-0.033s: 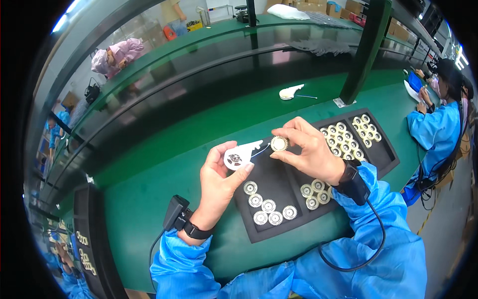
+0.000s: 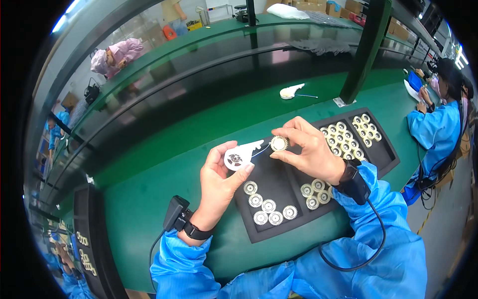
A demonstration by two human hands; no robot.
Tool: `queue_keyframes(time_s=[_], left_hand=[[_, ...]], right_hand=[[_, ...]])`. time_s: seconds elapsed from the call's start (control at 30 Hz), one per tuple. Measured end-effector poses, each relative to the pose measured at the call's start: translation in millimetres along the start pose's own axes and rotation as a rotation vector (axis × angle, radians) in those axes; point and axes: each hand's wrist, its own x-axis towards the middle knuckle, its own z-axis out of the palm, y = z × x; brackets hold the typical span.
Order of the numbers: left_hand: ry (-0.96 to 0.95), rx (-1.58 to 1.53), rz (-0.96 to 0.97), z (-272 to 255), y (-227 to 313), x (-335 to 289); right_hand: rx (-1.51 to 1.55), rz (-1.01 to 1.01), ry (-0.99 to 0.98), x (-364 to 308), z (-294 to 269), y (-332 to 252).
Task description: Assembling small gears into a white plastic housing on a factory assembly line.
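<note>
My left hand (image 2: pixel 217 174) grips a white plastic housing (image 2: pixel 239 156) between thumb and fingers. A round opening in it shows dark and metallic parts, and a toothed arm juts from its upper right. Just to the right, my right hand (image 2: pixel 311 149) pinches a cream gear (image 2: pixel 279 143) by its rim, apart from the housing. A thin blue wire (image 2: pixel 261 151) runs between housing and gear; its ends I cannot make out. Below both hands lies a black compartment tray (image 2: pixel 269 232). Several pale gears (image 2: pixel 269 206) sit in its near left compartment, and more gears (image 2: pixel 341 137) fill the others.
A second white housing with a wire (image 2: pixel 288 92) lies on the green table (image 2: pixel 149 199) beyond the tray, near a dark green post (image 2: pixel 366 55). Another black tray (image 2: pixel 92 224) stands at the left. A co-worker in blue (image 2: pixel 438 119) sits at the right.
</note>
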Motion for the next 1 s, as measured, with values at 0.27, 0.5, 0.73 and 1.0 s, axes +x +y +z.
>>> queue_keyframes(time_s=[0.27,0.5,0.73,1.0], left_hand=[[-0.032,-0.009,-0.024,1.9,-2.5,-1.9],[-0.046,-0.031,-0.034,2.3,-3.6,-4.0],[-0.052,-0.013,-0.039,0.6,-3.6,-4.3],[-0.047,-0.011,-0.003,-0.3,-7.4,-6.1]], right_hand=[[-0.017,0.007,-0.015,0.7,-0.6,2.1],[0.091,0.115,-0.115,2.6,-2.6,1.3],[0.121,0.135,-0.156,3.4,-1.0,0.0],[0.124,0.097,-0.133,3.7,-2.0,-1.0]])
